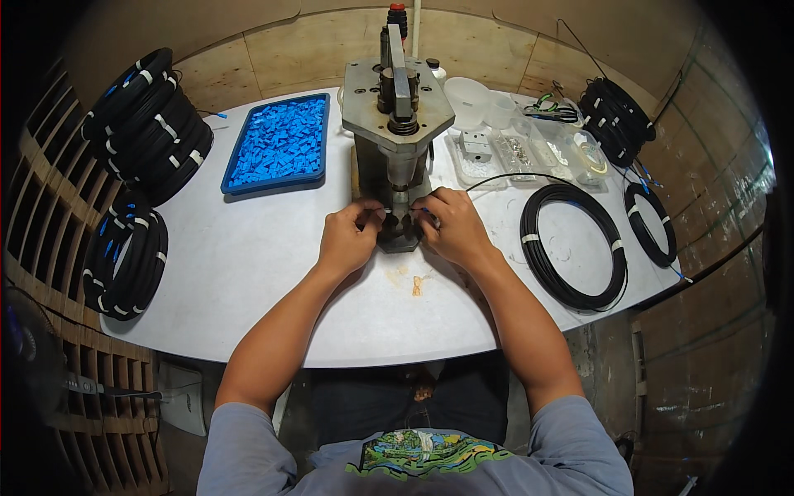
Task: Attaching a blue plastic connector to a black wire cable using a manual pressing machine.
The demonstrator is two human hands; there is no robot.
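Note:
A metal bench press point(399, 140) stands mid-table, and both hands are at its lower end. My left hand point(351, 236) is closed in a pinch at the left side of the press's tool; what its fingertips hold is too small to make out. On the other side, my right hand point(452, 225) pinches the end of a black cable, with a speck of blue at its fingertips. That cable runs back over the hand to a black cable coil point(529, 248), bound with white tape, lying on the right of the table. The gap between the hands is partly hidden by the press.
A blue tray point(273, 188) of small blue plastic pieces lies to the left. Taped cable coils point(157, 132) are stacked at the far left, with more coils point(616, 124) at the right. Clear containers point(517, 161) with small parts sit right of the press on the white table point(248, 273).

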